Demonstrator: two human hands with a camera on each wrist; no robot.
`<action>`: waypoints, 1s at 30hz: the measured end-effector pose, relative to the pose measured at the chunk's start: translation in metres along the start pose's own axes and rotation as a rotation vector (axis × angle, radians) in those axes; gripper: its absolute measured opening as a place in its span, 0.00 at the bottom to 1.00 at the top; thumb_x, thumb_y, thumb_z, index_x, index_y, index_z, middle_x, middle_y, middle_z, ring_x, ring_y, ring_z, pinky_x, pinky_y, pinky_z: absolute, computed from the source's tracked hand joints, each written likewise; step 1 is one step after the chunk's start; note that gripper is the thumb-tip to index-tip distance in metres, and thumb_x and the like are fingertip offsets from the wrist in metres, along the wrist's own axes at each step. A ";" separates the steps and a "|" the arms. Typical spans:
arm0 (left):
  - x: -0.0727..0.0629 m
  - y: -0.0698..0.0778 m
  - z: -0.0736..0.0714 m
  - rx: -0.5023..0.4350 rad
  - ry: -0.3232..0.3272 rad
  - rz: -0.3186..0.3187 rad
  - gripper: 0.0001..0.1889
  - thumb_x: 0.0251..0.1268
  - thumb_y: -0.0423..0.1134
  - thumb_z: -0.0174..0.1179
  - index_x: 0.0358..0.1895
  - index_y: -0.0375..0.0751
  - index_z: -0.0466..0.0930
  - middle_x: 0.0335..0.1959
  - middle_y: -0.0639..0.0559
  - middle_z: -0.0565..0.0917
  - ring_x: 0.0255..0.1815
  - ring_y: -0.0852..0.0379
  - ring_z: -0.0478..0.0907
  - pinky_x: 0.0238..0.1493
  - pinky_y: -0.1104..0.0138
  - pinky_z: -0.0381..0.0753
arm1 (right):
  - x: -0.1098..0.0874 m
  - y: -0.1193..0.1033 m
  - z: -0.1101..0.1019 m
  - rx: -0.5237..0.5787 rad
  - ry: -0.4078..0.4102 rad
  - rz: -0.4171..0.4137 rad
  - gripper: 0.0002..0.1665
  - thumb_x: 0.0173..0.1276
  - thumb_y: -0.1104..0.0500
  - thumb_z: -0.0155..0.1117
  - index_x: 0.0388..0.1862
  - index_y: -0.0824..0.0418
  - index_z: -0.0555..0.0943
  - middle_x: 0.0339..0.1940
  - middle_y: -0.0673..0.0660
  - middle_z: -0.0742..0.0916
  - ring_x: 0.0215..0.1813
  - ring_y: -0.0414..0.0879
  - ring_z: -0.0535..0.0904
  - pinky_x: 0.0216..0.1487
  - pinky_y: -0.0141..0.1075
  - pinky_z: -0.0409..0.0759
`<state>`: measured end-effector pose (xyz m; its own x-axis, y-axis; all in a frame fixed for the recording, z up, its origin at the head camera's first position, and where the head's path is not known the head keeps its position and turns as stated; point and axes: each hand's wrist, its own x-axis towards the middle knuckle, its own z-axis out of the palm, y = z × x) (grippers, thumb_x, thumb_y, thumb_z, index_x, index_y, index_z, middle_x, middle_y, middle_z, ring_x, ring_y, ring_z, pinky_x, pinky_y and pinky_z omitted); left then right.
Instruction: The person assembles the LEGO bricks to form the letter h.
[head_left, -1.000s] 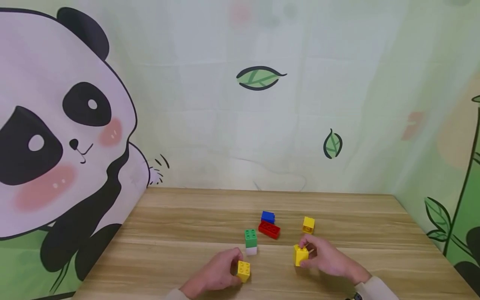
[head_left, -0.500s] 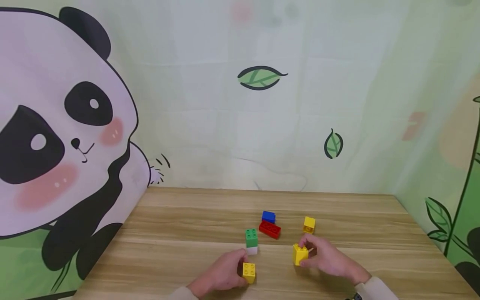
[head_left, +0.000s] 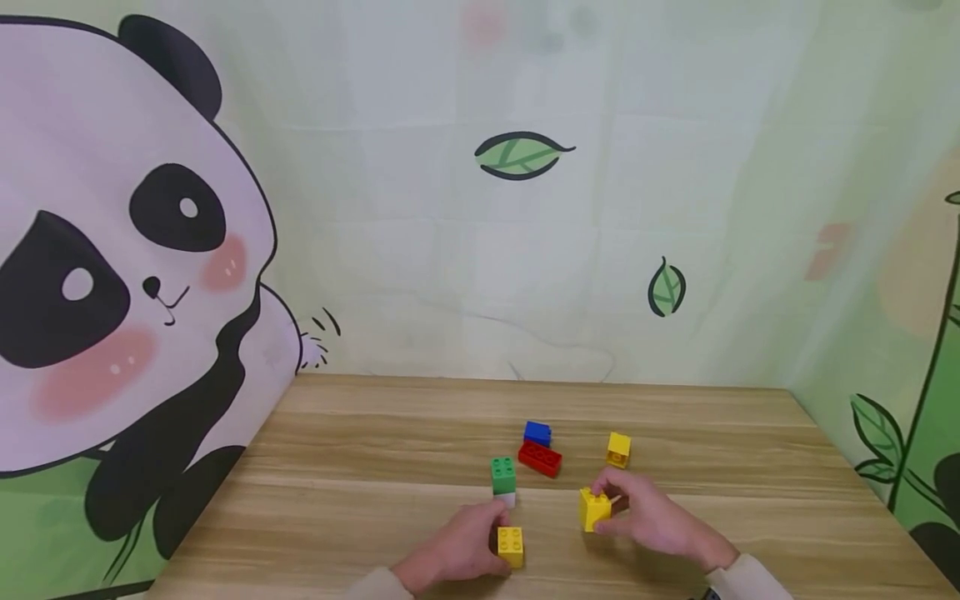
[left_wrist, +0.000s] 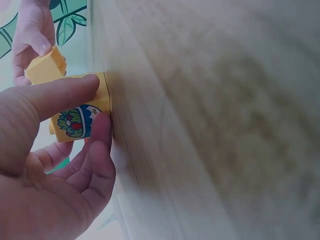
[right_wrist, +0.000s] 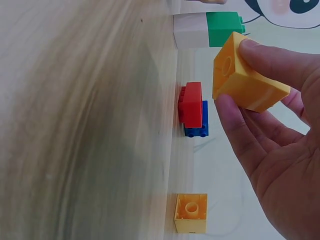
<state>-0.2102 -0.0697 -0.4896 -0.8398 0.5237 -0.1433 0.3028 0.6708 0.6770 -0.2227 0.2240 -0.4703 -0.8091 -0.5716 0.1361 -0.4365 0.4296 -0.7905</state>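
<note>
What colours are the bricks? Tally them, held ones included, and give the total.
Yellow bricks: 3 (one in the left hand, one in the right hand, one on the table)
Green brick: 1
White brick: 1
Red brick: 1
Blue brick: 1
Total: 7

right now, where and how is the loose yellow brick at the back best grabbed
Probably pinch the loose yellow brick by its left and right sides, coming from above: it lies with a plain face up and its hollow underside toward the near side, and no other brick touches it.
</note>
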 end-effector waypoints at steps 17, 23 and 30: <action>-0.002 -0.004 -0.001 -0.193 0.012 0.025 0.19 0.44 0.29 0.73 0.36 0.47 0.72 0.31 0.59 0.77 0.31 0.63 0.75 0.34 0.72 0.76 | 0.000 -0.006 0.003 -0.035 -0.012 -0.029 0.18 0.58 0.59 0.71 0.42 0.56 0.73 0.41 0.50 0.79 0.44 0.44 0.78 0.46 0.36 0.79; 0.001 -0.002 0.003 -0.209 0.045 0.088 0.19 0.42 0.27 0.73 0.35 0.45 0.73 0.30 0.59 0.78 0.30 0.66 0.76 0.34 0.74 0.76 | 0.001 -0.007 0.002 -0.038 -0.015 0.009 0.17 0.60 0.56 0.70 0.43 0.54 0.73 0.43 0.49 0.79 0.45 0.45 0.78 0.48 0.36 0.78; 0.008 0.004 0.006 -0.191 0.050 0.070 0.18 0.42 0.28 0.72 0.36 0.45 0.74 0.30 0.59 0.78 0.30 0.65 0.74 0.34 0.73 0.76 | 0.001 -0.007 0.002 -0.042 -0.012 0.007 0.17 0.60 0.55 0.70 0.44 0.54 0.73 0.43 0.49 0.79 0.46 0.45 0.77 0.48 0.36 0.78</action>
<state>-0.2127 -0.0594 -0.4922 -0.8425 0.5355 -0.0587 0.2737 0.5194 0.8095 -0.2195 0.2188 -0.4659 -0.8077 -0.5765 0.1231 -0.4469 0.4628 -0.7656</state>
